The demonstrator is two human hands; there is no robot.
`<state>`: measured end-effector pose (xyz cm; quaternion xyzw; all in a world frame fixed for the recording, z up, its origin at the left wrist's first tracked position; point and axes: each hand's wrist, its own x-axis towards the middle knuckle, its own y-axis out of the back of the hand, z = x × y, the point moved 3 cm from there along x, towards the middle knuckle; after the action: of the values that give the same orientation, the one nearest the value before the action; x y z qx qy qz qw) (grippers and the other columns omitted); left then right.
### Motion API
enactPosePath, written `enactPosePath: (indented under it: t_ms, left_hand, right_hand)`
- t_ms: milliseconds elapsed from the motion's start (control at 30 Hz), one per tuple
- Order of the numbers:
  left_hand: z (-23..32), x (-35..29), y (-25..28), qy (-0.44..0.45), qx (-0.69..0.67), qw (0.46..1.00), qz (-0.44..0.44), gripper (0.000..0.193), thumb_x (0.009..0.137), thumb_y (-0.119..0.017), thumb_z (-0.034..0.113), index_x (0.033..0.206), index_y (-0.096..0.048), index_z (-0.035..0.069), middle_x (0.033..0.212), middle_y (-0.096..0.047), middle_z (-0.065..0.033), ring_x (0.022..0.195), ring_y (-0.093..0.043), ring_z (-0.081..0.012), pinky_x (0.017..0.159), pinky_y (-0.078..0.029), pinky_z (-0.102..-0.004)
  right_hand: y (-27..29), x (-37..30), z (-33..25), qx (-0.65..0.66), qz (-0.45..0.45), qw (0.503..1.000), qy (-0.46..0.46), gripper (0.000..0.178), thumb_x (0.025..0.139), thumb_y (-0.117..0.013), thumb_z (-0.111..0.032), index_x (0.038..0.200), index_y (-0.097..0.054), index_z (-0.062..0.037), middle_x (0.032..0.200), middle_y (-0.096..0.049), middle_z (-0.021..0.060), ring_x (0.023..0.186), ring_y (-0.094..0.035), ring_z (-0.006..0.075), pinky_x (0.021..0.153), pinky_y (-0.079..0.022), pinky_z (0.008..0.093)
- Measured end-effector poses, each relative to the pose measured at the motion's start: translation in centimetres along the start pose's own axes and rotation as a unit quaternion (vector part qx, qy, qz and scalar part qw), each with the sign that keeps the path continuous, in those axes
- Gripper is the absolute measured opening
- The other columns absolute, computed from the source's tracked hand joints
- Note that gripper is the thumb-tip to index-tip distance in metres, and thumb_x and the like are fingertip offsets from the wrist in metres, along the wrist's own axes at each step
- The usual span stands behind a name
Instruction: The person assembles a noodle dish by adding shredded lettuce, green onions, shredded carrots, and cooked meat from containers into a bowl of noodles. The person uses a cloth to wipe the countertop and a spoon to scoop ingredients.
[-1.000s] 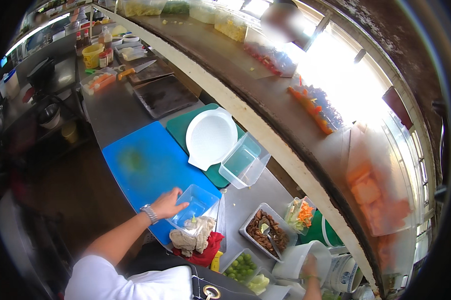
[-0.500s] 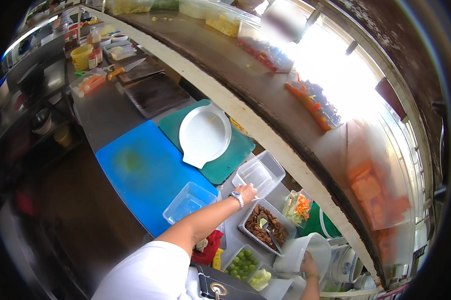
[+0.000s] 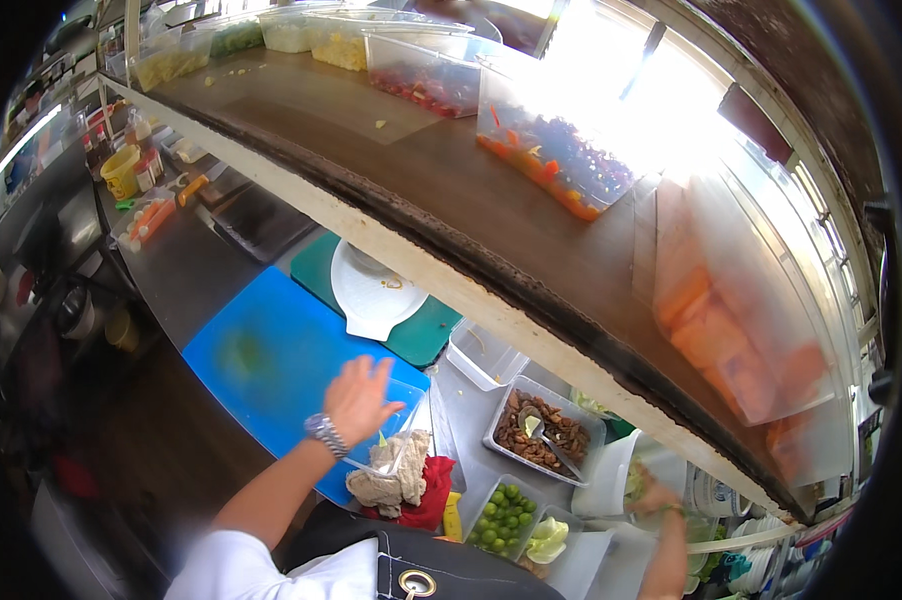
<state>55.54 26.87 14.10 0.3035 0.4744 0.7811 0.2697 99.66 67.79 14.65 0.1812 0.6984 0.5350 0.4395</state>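
Observation:
My left hand [image 3: 359, 405] is open, fingers spread, above the right side of the blue cutting board [image 3: 256, 345]. A clear plastic tub [image 3: 399, 455] lies partly under it, beside a beige cloth [image 3: 389, 485]; whether they touch I cannot tell. My right hand [image 3: 661, 497] reaches into a white tub [image 3: 603, 470] at the right. Its fingers curl against a pale green leafy vegetable [image 3: 635, 482], though its fingertips are partly hidden. Between the hands stands a tray [image 3: 496, 440] of browned meat pieces [image 3: 533, 450], with a metal spoon [image 3: 559, 450] lying in it.
A white dish [image 3: 373, 298] sits on a green board [image 3: 426, 335]. Near me are a red cloth [image 3: 433, 490], small green limes [image 3: 504, 515] and a pale vegetable wedge [image 3: 548, 540]. An overhead shelf [image 3: 431, 170] carrying tubs of chopped food crosses above the counter, covering its far side.
My left hand has let go of the far clear tub and come back left over the blue board, fingers spread. My right hand stays at the white tub. The whole view has shifted.

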Motion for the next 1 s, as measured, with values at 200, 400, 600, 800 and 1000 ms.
enactPosePath:
  t_ms: [200, 400, 600, 800, 1000]
  left_hand:
    - [-6.6, -6.4, -3.3, 0.095, -0.137, 0.958, -0.232, 0.060, 0.088, -0.059, 0.029, 0.140, -0.038, 0.009, 0.115, -0.057, -0.0252, 0.107, -0.056, -0.0387, 0.089, -0.048, -0.0473]
    - [-7.2, -8.4, -3.9, 0.206, -0.367, 0.860, -0.288, 0.065, 0.089, -0.046, 0.011, 0.150, -0.023, 0.020, 0.128, -0.054, -0.0242, 0.098, -0.063, -0.0273, 0.081, -0.056, -0.0422]
    - [-3.9, -8.0, -3.6, 0.201, -0.602, 0.698, -0.333, 0.083, 0.091, -0.046, 0.006, 0.152, 0.004, 0.030, 0.137, -0.044, -0.0208, 0.097, -0.062, -0.0187, 0.078, -0.057, -0.0387]
    - [0.1, -8.3, -3.0, 0.136, -0.624, 0.666, -0.385, 0.084, 0.091, -0.049, 0.023, 0.152, 0.009, 0.020, 0.151, -0.023, -0.0198, 0.127, -0.044, -0.0269, 0.083, -0.056, -0.0408]
    - [5.9, -6.9, -4.3, 0.038, -0.657, 0.642, -0.394, 0.089, 0.092, -0.056, 0.037, 0.153, 0.006, 0.019, 0.156, -0.009, -0.0173, 0.138, -0.028, -0.0272, 0.095, -0.049, -0.0412]
  right_hand:
    - [-1.5, 1.8, 0.2, -0.001, 0.028, 0.999, 0.016, 0.071, 0.064, -0.080, -0.024, 0.129, -0.055, -0.0086, 0.124, -0.060, 0.0199, 0.116, -0.056, 0.0338, 0.099, -0.043, 0.0390]
    - [4.3, 1.5, 1.6, 0.022, -0.022, 0.998, 0.055, 0.069, 0.065, -0.081, -0.022, 0.127, -0.057, -0.0079, 0.119, -0.063, 0.0183, 0.099, -0.064, 0.0297, 0.090, -0.049, 0.0364]
    - [-2.5, 3.6, -0.9, 0.006, 0.015, 0.998, 0.069, 0.062, 0.069, -0.079, -0.021, 0.125, -0.058, -0.0066, 0.120, -0.062, 0.0172, 0.100, -0.063, 0.0290, 0.090, -0.049, 0.0365]
    - [-0.8, 6.6, 1.2, 0.038, 0.082, 0.994, 0.064, 0.056, 0.073, -0.076, -0.021, 0.124, -0.059, -0.0054, 0.121, -0.061, 0.0162, 0.100, -0.063, 0.0283, 0.089, -0.049, 0.0366]
    - [-1.2, 6.8, 1.4, 0.056, 0.087, 0.992, 0.066, 0.050, 0.077, -0.073, -0.020, 0.122, -0.060, -0.0042, 0.123, -0.060, 0.0152, 0.101, -0.062, 0.0276, 0.089, -0.049, 0.0366]
